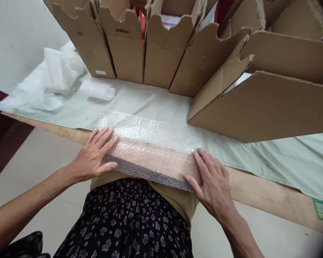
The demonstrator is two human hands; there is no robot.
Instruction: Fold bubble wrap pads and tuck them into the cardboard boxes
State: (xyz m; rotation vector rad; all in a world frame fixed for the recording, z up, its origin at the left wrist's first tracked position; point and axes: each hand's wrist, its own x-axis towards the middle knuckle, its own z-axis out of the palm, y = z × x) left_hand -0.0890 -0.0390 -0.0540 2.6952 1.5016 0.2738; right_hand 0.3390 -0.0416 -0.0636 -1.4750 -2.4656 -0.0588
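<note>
A long strip of clear bubble wrap (150,148) lies flat across the front edge of the table, its near part hanging over the edge towards my body. At its left end, my left hand (93,157) rests with the fingers spread on the plastic and the thumb along the near edge. My right hand (211,175) lies on the right end, fingers stretched out and thumb apart. Both palms face down, and neither hand is closed round anything. Whether something thin lies under the wrap cannot be made out.
Several tall cardboard boxes (129,53) stand in a row along the back, and a larger carton (269,107) sits at right. Crumpled bubble wrap (51,75) is heaped at left beside a small roll of bubble wrap (98,89). A pale green cloth (142,96) covers the wooden tabletop (258,186).
</note>
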